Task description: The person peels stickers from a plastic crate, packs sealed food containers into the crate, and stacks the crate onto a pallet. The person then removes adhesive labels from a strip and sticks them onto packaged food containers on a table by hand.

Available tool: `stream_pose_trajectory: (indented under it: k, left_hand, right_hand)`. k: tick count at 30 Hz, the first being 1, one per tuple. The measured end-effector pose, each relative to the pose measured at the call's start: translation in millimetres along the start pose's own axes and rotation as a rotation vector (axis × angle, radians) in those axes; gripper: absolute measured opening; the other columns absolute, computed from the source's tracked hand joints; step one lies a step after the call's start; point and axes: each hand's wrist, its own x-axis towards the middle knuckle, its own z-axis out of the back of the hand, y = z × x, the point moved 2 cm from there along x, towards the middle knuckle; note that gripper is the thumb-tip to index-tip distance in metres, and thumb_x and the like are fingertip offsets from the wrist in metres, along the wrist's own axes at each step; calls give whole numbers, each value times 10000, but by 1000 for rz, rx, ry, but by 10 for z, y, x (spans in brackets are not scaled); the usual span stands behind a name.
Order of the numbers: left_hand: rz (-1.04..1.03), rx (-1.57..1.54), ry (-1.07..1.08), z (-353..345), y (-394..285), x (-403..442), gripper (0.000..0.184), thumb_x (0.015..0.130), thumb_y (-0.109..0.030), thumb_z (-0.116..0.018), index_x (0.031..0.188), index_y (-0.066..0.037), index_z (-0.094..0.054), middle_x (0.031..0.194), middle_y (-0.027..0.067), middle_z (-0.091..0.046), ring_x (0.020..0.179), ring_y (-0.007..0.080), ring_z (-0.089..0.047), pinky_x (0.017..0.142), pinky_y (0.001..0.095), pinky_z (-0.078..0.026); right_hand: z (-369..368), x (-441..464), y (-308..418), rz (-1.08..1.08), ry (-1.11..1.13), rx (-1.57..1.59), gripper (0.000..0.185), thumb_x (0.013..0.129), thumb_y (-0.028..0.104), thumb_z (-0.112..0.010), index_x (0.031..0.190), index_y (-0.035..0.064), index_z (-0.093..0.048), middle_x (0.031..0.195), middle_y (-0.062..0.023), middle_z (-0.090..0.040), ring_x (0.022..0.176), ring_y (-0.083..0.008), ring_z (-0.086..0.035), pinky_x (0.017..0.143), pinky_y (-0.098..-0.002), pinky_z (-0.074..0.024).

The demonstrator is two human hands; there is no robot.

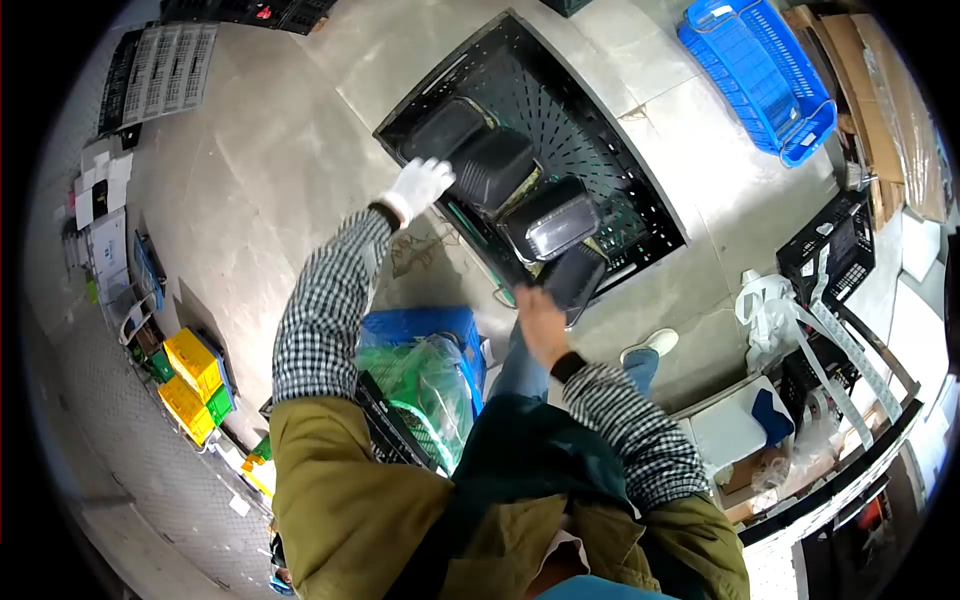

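A black slotted crate (628,170) lies on the floor in front of me. Along its near side several black plastic trays sit in a row, overlapping and tilted; greenish matter shows at some of their edges. My left hand (420,188), in a white glove, is at the crate's left near edge beside a black tray (495,168), its fingers stretched out. Close to the end black tray (575,280) is my right hand (543,325); its fingers are smeared, so whether it touches the tray is unclear. Between them rests another black tray (552,222).
A blue basket (755,70) stands at the upper right beside cardboard. Below my left arm is a blue crate (415,325) with green items under clear plastic. Yellow bins (192,365) stand at the left. White straps (770,310) hang at the right near a black crate (835,250).
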Motion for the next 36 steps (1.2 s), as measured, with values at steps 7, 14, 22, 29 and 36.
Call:
stream_pose_trajectory:
  k: [7,14,22,29,36]
  left_hand:
    - [158,-45,178,-371,-884,-765,216,877,-213,-448,979,-123,-616,959,73,-616,923,245,-567,776,376,-435]
    - [527,-738,288,496,-2233,-43,674,746,-317,-710,1277,-9,-431,1257,208,-497,1117,357,-529,944,422,-427]
    - [1076,-542,338,-47,-3078,735,597,695,-423,-757,1094,-47,-520,1089,146,-604,1013,255,-623,834,365,-522]
    - [790,-284,202,396,-3757,812,157,843,-151,-560,979,-76,-584,925,182,-622,936,315,-621,782,404,-513]
    - [679,-452,608,608,-4825,1394,387,780,-366,-651,1013,-60,-608,847,154,-655,731,315,-635,625,423,-511]
  right_hand:
    - [217,-515,-157,-237,231,373,256,869,127,-528,1102,23,-502,999,-206,-576,865,-397,-574,715,-450,-482]
    - [1273,-1104,-1397,-462,35,245,162,893,187,-498,989,76,-566,889,-203,-626,756,-406,-606,661,-482,-490]
    - [2258,-2681,-2538,-701,-181,600,146,909,168,-540,914,27,-574,738,-165,-624,651,-316,-645,594,-377,-510]
    - [2485,-4655,-3411,-973,-217,593,156,884,183,-547,952,60,-616,848,-191,-650,790,-349,-650,680,-389,-522]
    - [4504,-5737,-3993,-756,-681,308,126,856,92,-595,964,29,-606,827,-142,-621,728,-282,-635,678,-337,-507]
